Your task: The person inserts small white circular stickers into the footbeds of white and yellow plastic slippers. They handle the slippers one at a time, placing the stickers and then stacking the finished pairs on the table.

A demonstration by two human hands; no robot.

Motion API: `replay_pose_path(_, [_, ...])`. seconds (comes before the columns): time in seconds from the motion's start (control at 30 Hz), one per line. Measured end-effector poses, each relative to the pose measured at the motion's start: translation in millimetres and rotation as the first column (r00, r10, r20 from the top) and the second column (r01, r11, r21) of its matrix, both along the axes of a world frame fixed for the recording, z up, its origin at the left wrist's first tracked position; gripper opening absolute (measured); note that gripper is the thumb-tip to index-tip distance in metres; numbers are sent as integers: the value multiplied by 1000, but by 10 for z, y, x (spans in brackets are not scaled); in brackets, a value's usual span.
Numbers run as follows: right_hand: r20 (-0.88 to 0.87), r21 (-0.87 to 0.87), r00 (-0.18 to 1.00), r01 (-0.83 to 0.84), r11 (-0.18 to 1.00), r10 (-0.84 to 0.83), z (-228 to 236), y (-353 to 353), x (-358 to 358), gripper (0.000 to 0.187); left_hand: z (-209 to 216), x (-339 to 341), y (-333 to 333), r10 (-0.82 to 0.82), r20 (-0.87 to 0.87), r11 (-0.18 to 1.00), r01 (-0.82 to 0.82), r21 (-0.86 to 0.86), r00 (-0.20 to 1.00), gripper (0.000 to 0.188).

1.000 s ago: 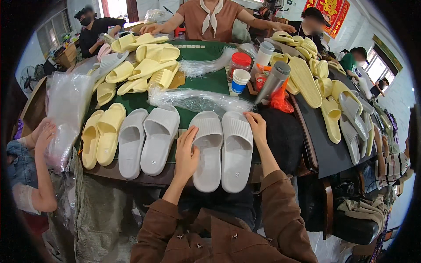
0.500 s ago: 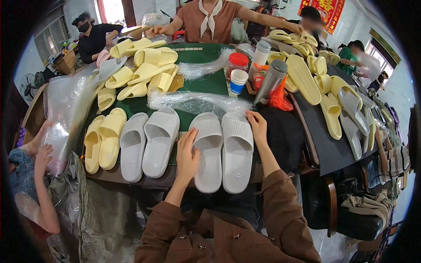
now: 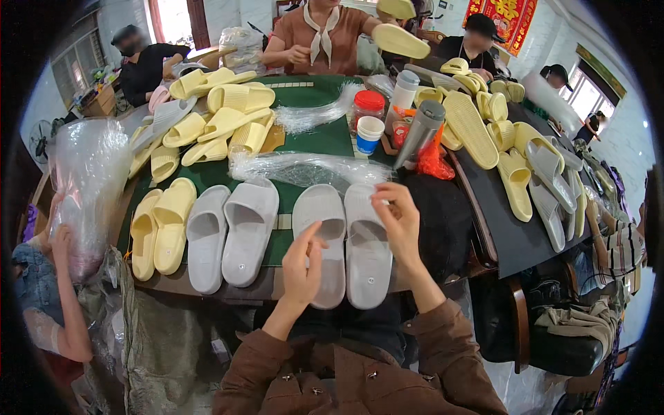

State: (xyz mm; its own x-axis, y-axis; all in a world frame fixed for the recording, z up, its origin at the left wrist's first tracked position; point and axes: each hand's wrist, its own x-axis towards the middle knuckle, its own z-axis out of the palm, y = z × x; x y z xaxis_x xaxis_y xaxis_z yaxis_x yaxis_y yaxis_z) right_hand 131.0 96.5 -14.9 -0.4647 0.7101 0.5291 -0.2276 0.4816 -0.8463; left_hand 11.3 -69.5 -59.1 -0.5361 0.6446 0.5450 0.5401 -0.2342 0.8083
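Note:
A pair of grey slippers stands side by side at the table's near edge: the left slipper and the right slipper. My left hand hovers over the left one's outer side, index finger and thumb apart, nothing visible in it. Over the right slipper's strap my right hand is raised, its fingers curled toward the thumb; anything pinched there is too small to make out. Just beyond the toes lies a bundle of thin clear plastic strands. To the left are another grey pair and a yellow pair.
Yellow slippers are heaped at the far left, and more lie on the right-hand table. A white-and-blue cup, a red-lidded jar and a steel bottle stand beyond my right hand. Several people sit around.
Both hands have left the grey slippers and risen over them, moving closer together. The person opposite has lifted yellow slippers on the right. My view has shifted slightly.

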Motion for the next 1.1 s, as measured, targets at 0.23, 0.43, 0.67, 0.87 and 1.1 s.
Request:
replay_pose_path(0.23, [310, 289, 882, -443, 849, 355, 121, -611, 324, 10, 350, 31, -6, -188, 601, 982, 160, 100, 777, 37])
replay_pose_path(0.43, [-11, -419, 544, -764, 490, 839, 178, -765, 707, 5, 181, -302, -250, -92, 651, 996, 77, 51, 753, 26])
replay_pose_path(0.67, [-27, -570, 818, -485, 664, 575, 56, -548, 528, 13, 307, 196, -487, -343, 556, 859, 492, -140, 757, 25])
replay_pose_path(0.87, [-23, -623, 835, -442, 645, 550, -124, -513, 357, 14, 256, 374, -524, -358, 510, 834, 514, -202, 782, 24])
replay_pose_path(1.1, [-91, -602, 849, -464, 650, 521, -93, -470, 226, 14, 149, 440, -580, -400, 518, 778, 578, -244, 756, 24])
